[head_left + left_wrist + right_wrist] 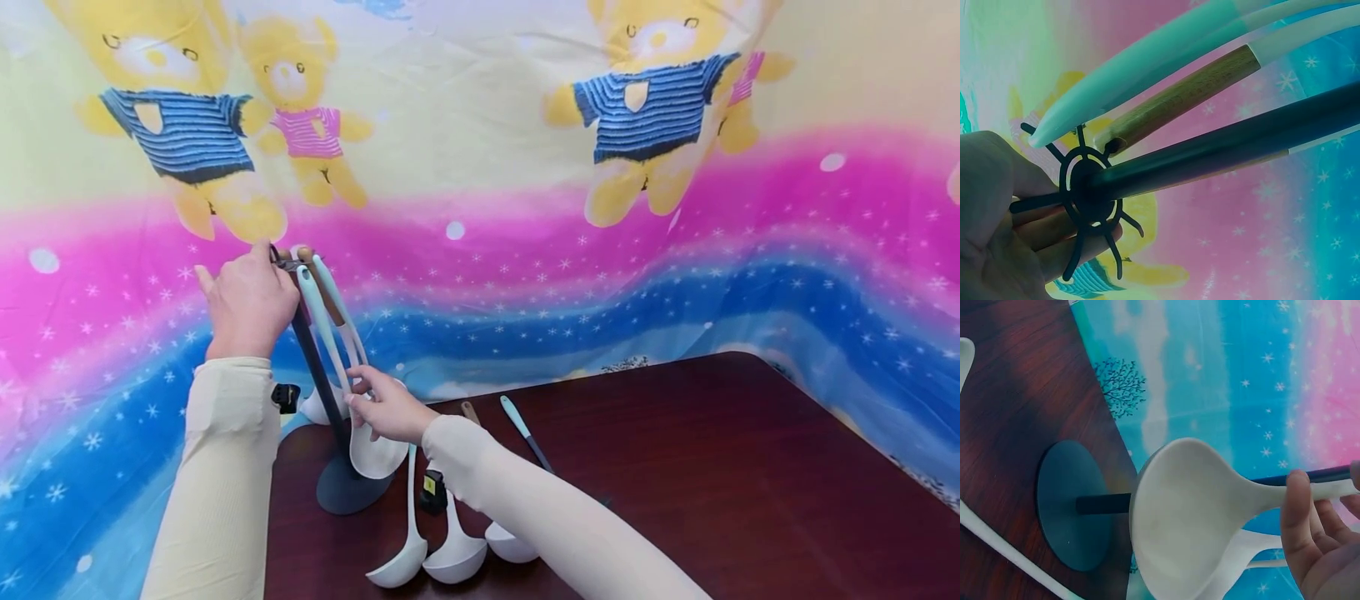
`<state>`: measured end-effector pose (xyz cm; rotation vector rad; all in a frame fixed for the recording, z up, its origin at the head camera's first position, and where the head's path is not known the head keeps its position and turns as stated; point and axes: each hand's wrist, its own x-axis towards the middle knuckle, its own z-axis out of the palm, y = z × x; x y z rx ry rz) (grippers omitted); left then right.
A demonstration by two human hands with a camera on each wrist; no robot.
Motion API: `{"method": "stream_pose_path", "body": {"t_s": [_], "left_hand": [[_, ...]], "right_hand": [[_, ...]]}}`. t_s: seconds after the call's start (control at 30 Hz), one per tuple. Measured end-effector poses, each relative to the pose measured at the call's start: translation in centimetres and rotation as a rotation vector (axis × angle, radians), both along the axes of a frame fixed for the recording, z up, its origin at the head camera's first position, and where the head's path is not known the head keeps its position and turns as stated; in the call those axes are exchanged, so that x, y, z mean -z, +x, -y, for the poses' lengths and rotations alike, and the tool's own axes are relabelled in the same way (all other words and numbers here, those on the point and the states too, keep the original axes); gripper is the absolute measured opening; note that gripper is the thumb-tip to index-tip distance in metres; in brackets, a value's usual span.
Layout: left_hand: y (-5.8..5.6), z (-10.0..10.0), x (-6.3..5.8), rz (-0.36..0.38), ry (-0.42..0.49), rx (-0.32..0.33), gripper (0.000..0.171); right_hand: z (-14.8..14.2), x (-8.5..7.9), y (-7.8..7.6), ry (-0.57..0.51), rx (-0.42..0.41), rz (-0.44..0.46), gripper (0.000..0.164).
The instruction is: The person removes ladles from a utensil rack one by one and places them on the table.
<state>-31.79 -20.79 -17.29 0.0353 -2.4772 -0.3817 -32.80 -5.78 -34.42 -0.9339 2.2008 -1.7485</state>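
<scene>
My left hand (251,300) is at the top of a dark utensil rack (1229,150), its fingers curled behind the ring of hooks. Lower down, my right hand (393,408) pinches the pale neck of a ladle (1185,519) with a mint handle. That ladle's handle end meets the hooks, and its white bowl hangs beside the pole, above the round base (1072,506). Another mint handle and a wooden handle (1185,97) hang close by at the hooks. Behind the held ladle, a second white utensil head (1235,559) is partly covered.
On the dark wooden table (675,433), several utensils lie near the rack, including white ladles (455,560). A mint-handled utensil (517,417) with a dark shaft lies partly under the right sleeve. A bear-print cloth (480,167) hangs close behind the rack.
</scene>
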Motion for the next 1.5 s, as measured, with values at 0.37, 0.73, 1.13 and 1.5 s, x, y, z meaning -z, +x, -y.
{"method": "stream_pose_path", "body": {"t_s": [0.37,0.73,1.13,1.5], "left_hand": [[-0.1,-0.4,0.3,-0.014,0.002,0.020,0.031],[0.1,-0.4,0.2,-0.011,-0.037,0.008,0.027],[0.1,-0.4,0.2,0.003,-0.039,0.003,0.027],[0.2,-0.1,0.0,0.012,-0.034,-0.003,0.034]], "right_hand": [[-0.4,-0.4,1.0,0.016,0.045,-0.146,0.015],[-0.9,-0.6,1.4,0.006,0.049,-0.169,0.014],[-2.2,-0.3,1.6,0.009,0.056,-0.201,0.020],[-7.7,-0.5,1.0,0.063,0.099,-0.245,0.015]]}}
